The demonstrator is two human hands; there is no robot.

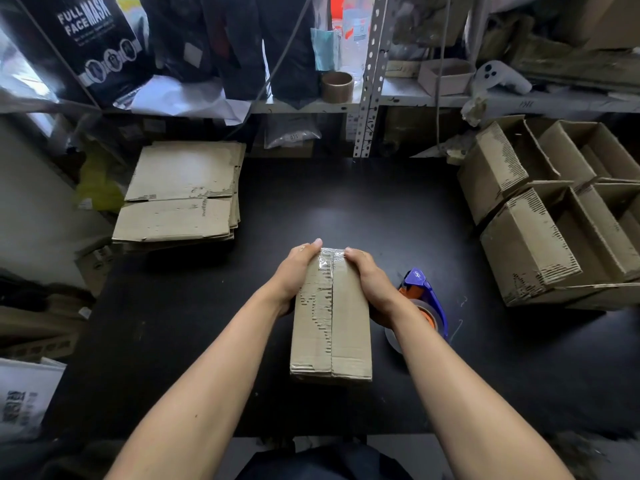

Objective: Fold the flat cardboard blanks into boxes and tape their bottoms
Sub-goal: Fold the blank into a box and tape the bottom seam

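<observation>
Finished boxes [540, 216] stack far right of the right hand [372, 280]; blanks [183, 192] lie beyond the left hand [294, 275]. Both hands clasp a box [332, 327] between them, thumbs on taped seam. Tape gun [424, 292] sits under the right wrist.

Both bare forearms reach forward from the lower corners of the view and converge toward the middle. The left hand [294, 275] grips the left side of the far end of a long brown cardboard box [330, 327], thumb lying on top along its edge. The right hand [369, 278] mirrors it on the right side, thumb on top, fingers wrapped down out of sight.
</observation>
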